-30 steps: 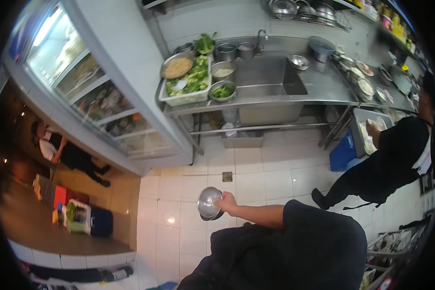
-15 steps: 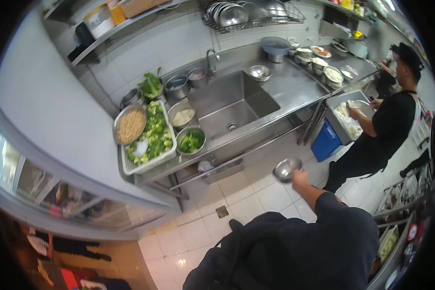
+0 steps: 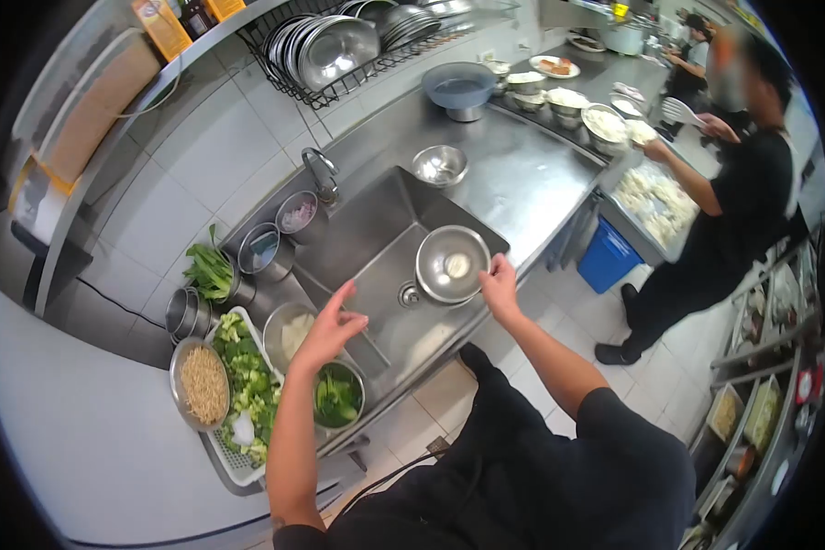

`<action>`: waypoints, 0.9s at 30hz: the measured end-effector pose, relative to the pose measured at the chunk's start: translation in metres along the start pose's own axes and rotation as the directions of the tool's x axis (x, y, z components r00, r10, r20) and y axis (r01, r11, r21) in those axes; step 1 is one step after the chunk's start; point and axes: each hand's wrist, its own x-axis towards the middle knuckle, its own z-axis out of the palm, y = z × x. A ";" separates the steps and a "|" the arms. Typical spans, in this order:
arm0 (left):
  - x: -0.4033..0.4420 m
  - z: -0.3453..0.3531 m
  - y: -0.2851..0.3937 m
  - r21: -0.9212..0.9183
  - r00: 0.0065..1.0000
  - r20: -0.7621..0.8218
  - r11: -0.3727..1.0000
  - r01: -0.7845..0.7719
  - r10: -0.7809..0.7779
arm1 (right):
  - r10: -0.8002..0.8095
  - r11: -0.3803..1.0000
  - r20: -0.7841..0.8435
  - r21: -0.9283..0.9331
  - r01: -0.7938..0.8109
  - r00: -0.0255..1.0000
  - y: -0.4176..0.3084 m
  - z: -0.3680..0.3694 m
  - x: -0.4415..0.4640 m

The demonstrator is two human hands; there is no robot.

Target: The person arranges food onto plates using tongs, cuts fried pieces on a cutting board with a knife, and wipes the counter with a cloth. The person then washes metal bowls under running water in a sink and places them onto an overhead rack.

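My right hand (image 3: pixel 498 282) grips the rim of a shiny metal bowl (image 3: pixel 438 249) and holds it over the front right part of the steel sink (image 3: pixel 339 257). A small pale spot shows inside the bowl; I cannot tell whether it is food or a reflection. To the left, my left hand (image 3: pixel 330 330) is raised with its fingers apart and holds nothing. Below and around it are a bowl of green leaves (image 3: pixel 337 401), a bowl of white pieces (image 3: pixel 293 335) and a white basket of broccoli (image 3: pixel 240 365).
Behind the sink stand a faucet (image 3: pixel 321 174) and metal pots. Another metal bowl (image 3: pixel 440 167) rests on the counter (image 3: pixel 522 211). On the right, a co-worker (image 3: pixel 738 202) holds a white slotted spatula (image 3: pixel 680 112) near a bin of rice-like food (image 3: pixel 655 206). A bowl rack (image 3: pixel 339 73) hangs above.
My right hand has brought the bowl from above the floor to over the sink. My left hand has come into view. The co-worker's spatula has risen from the bin.
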 end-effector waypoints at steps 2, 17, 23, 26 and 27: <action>0.067 -0.016 -0.006 0.190 0.997 -0.054 0.981 -0.040 0.052 | 0.138 0.990 0.172 -0.019 -0.137 0.975 0.037 0.044 0.030; 0.474 -0.167 -0.158 0.027 0.797 -0.561 0.958 0.286 -0.223 | 0.822 0.497 0.101 -0.607 -0.620 0.560 0.262 0.123 0.057; 0.475 -0.149 -0.181 0.000 0.848 -0.486 0.970 0.244 -0.214 | 0.886 0.382 0.048 -0.640 -0.667 0.461 0.285 0.138 0.051; 0.431 -0.101 -0.186 0.386 0.876 -0.455 0.922 0.034 0.159 | 0.936 0.342 0.147 -0.592 -0.730 0.319 0.313 0.170 0.047; 0.413 -0.090 -0.190 0.590 0.914 -0.370 0.802 0.092 0.167 | 0.949 0.315 0.159 -0.559 -0.767 0.273 0.354 0.181 0.030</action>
